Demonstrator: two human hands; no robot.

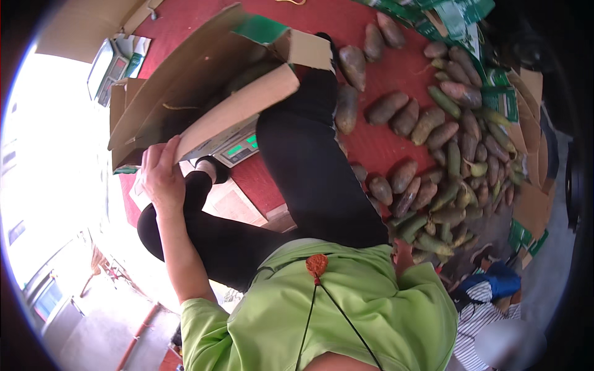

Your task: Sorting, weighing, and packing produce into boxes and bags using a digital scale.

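My left hand (162,173) is closed on the edge of an open cardboard box (241,102), thumb and fingers on its near flap. The box is tilted, with its flaps spread, and dark shapes in its shadowed inside are hard to make out. Under it shows a digital scale (238,151) with lit green displays. Of my right arm, only the sleeve and a small patch of skin show beside the pile of long brown and green tubers (455,185); its fingers are hidden.
Several brown tubers (405,117) lie loose on the red mat (309,18). A second scale (111,71) stands at the far left. Cardboard cartons (532,204) border the pile on the right. A person in striped clothing (479,337) is at the lower right.
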